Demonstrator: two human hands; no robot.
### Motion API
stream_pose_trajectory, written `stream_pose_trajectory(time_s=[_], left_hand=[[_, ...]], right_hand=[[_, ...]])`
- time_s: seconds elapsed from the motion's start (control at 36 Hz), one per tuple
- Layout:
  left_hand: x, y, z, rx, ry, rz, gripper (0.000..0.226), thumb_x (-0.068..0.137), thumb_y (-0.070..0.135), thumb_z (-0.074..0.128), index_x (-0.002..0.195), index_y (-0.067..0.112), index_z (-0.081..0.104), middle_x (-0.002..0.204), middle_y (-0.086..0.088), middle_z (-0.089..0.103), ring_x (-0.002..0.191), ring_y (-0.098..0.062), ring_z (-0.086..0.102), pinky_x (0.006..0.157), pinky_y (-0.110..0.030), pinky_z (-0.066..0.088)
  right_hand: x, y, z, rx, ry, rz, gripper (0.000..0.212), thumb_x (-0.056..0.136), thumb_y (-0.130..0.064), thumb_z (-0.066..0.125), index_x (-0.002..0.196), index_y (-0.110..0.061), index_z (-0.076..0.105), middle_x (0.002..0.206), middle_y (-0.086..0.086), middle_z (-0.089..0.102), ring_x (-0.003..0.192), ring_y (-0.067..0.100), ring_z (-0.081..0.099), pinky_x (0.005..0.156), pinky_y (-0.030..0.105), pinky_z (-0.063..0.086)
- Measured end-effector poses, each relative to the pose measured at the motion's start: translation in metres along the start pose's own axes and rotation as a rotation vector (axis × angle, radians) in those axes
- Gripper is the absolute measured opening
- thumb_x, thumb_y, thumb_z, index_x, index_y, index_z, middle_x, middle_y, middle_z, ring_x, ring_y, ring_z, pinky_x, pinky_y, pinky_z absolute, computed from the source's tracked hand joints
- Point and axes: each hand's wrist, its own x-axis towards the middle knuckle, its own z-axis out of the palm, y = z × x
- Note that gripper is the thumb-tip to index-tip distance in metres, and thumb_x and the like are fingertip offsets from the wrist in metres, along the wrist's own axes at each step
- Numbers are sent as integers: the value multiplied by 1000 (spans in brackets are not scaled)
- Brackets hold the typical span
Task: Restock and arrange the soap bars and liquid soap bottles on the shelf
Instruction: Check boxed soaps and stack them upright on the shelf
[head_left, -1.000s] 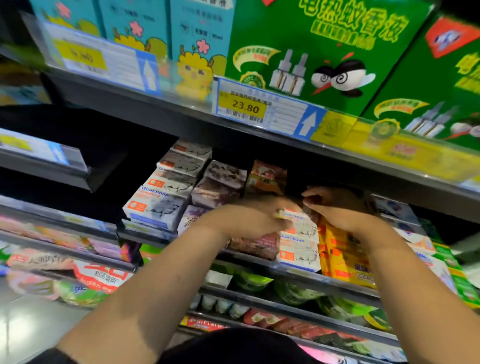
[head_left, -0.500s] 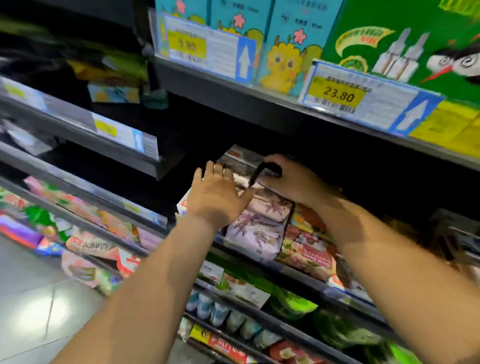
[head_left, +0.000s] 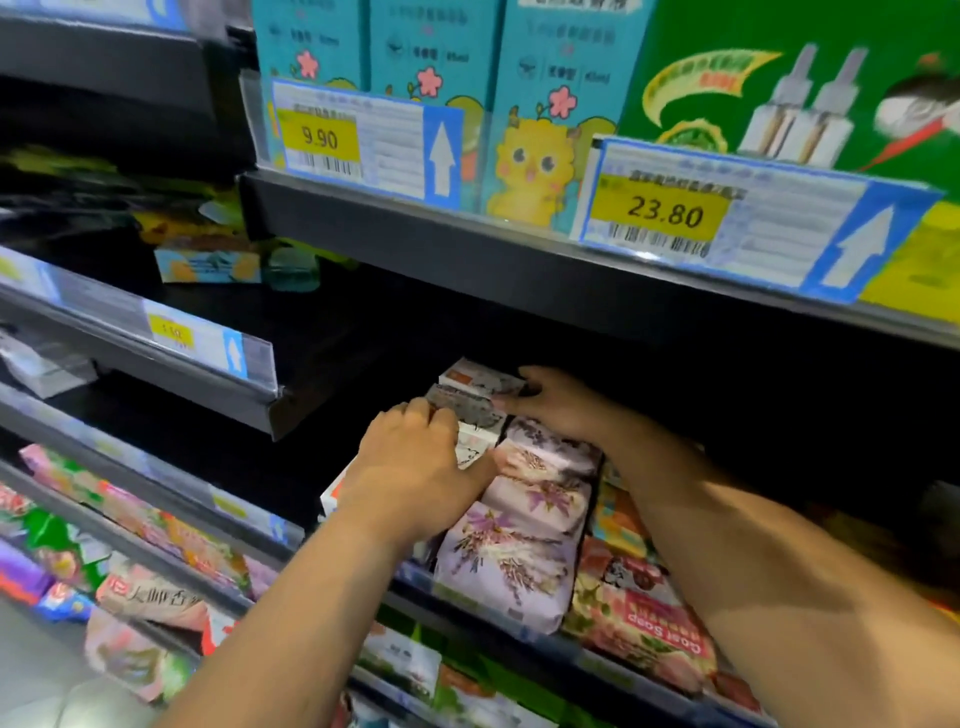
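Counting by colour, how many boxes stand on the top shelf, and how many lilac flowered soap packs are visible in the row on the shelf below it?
Teal cardboard boxes with pink flowers: 3
Green cardboard box with a mosquito drawing: 1
Lilac flower-printed soap packs: 3
Total: 7

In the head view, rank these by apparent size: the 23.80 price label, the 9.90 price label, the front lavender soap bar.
Largest: 23.80 price label.
Then 9.90 price label and front lavender soap bar look about alike; the soap is nearer, so unranked.
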Motion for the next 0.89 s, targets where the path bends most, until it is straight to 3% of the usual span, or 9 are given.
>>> stream_pose_trajectory(time_s=[0.06, 0.22, 0.33, 0.42, 0.5, 0.61, 0.72, 0.81, 0.89], left_hand=[[1, -2, 0, -9, -2, -10, 75, 89, 77, 34, 136, 21, 50, 133, -4, 47, 127, -27, 42, 106, -37, 36], [22, -14, -6, -139, -67, -56, 55, 91, 62, 36, 117, 25, 66, 118, -1, 59, 112, -24, 53, 95, -31, 44], [42, -14, -24, -79, -86, -168, 33, 100, 32, 47, 122, 10, 58, 124, -12, 60, 115, -31, 56, 81, -28, 40], [59, -13, -19, -50, -100, -234, 57, 97, 50, 34, 139, 13, 44, 136, -19, 48, 121, -38, 52, 83, -31, 42], [64, -9, -4, -216, -163, -291, 48, 103, 45, 41, 143, 20, 45, 141, -17, 49, 122, -37, 52, 94, -35, 45], [66, -8, 4, -457, -149, -371, 67, 77, 80, 56, 115, 25, 61, 103, -1, 65, 92, -22, 63, 84, -33, 53], [72, -14, 11, -639, -86, -384, 59, 65, 73, 75, 83, 18, 69, 59, -1, 61, 52, -19, 52, 52, -27, 40], [76, -18, 15, -690, -42, -384, 35, 72, 54, 83, 69, 22, 70, 56, -3, 55, 55, -20, 50, 53, -31, 39], [80, -19, 19, -798, 29, -396, 46, 65, 50, 88, 66, 20, 53, 59, -2, 54, 60, -21, 51, 59, -37, 43]], right_hand=[[4, 6, 2, 42, -9, 10, 82, 82, -54, 73, 146, -13, 45, 143, 4, 52, 122, 23, 56, 100, 31, 47], [8, 14, 0, 182, -11, -30, 50, 87, -30, 76, 128, -15, 53, 92, -12, 52, 75, -6, 46, 51, -2, 35], [10, 12, 0, 228, -8, -57, 43, 84, -25, 79, 116, -24, 51, 92, -15, 56, 85, 5, 57, 62, 5, 43], [9, 12, -1, 256, -7, -84, 50, 84, -20, 79, 124, -20, 50, 93, -13, 57, 81, 0, 55, 56, 4, 40], [7, 12, -1, 244, 30, -123, 51, 82, -19, 80, 123, -23, 50, 95, -14, 55, 83, -2, 53, 57, 7, 40], [7, 9, 1, 207, 107, -173, 46, 81, -14, 81, 118, -24, 55, 106, -4, 60, 92, 14, 62, 75, 29, 54], [7, 9, 1, 168, 144, -178, 40, 83, -12, 78, 113, -28, 57, 108, -8, 59, 85, 13, 66, 66, 29, 57], [6, 7, 2, 157, 163, -147, 52, 84, -14, 78, 128, -27, 52, 113, -7, 58, 87, 13, 67, 71, 31, 58], [4, 5, 3, 123, 203, -130, 52, 84, -17, 78, 130, -26, 55, 115, -4, 63, 95, 15, 65, 86, 39, 57]])
